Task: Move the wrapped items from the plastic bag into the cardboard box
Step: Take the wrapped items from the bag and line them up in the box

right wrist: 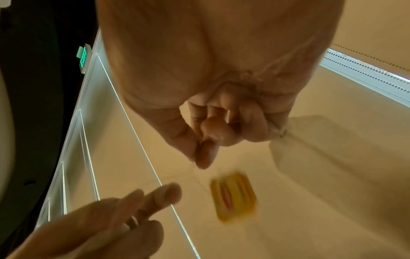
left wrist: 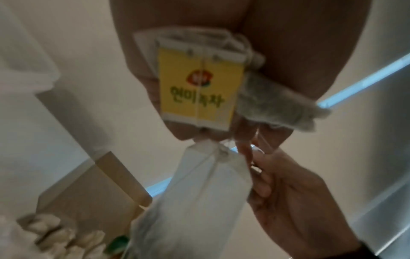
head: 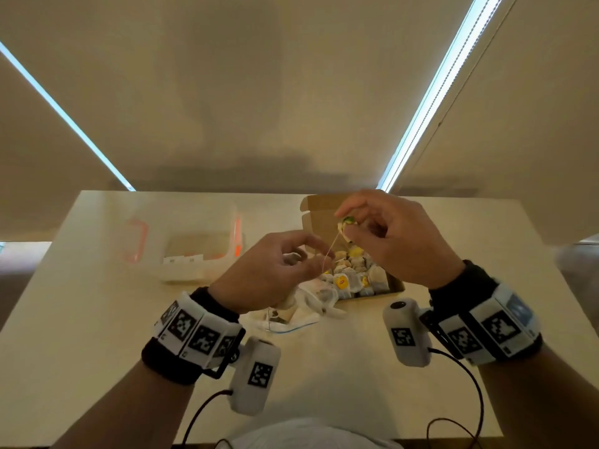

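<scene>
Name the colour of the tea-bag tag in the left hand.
Yellow tag, clearest in the left wrist view.

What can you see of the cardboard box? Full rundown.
The cardboard box is a shallow brown carton, open, with its lid flap standing up at the far side. It sits on the pale table, right of centre, beyond the crumpled plastic bag, which lies at its near left corner. Tea bags with yellow tags fill much of it. Both hands hover above it; neither touches it.

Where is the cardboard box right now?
In the head view, the cardboard box sits open right of table centre, beneath the right hand, with the plastic bag at its near-left corner.
</scene>
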